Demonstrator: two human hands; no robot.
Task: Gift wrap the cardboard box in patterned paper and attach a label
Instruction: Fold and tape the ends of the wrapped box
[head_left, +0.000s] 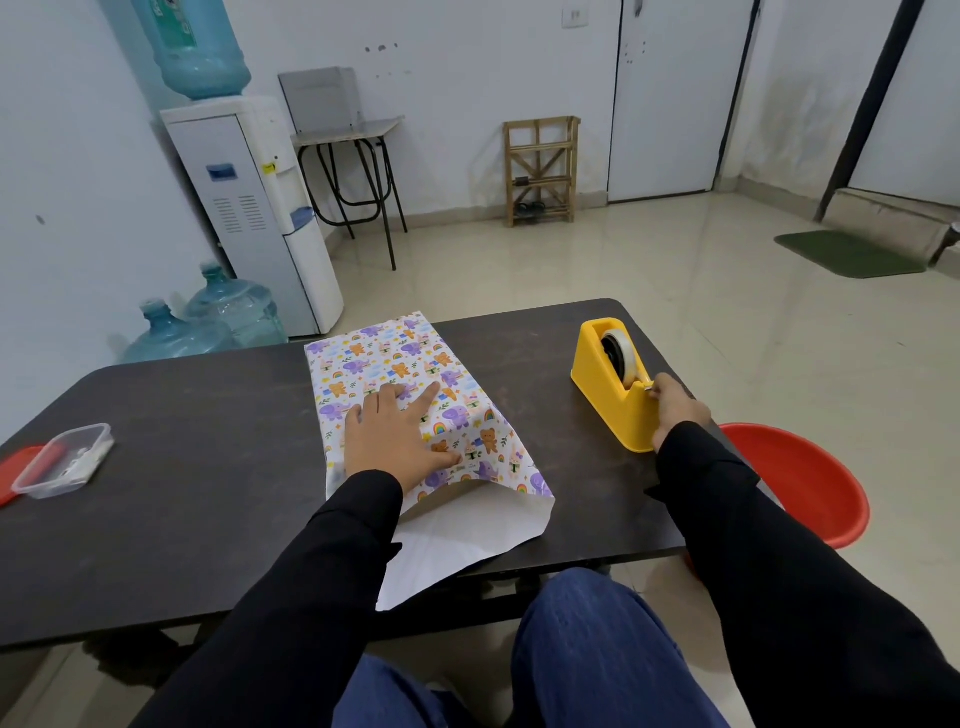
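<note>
The patterned paper (395, 358), printed with small animals and rainbows, is folded over the box in the middle of the dark table (197, 415); the box itself is hidden beneath it. The paper's near end gapes open with the white inside (467, 525) showing and hangs past the table's front edge. My left hand (400, 431) presses flat on top of the wrapped box, fingers spread. My right hand (675, 405) pinches the tape end at the cutter of the yellow tape dispenser (608, 389), which stands on the table to the right of the box.
A clear plastic container (65, 460) with small white items sits at the table's left edge beside a red lid (15, 470). A red stool (810, 478) stands right of the table. A water dispenser (254, 208) and spare bottles (208, 322) stand beyond the table.
</note>
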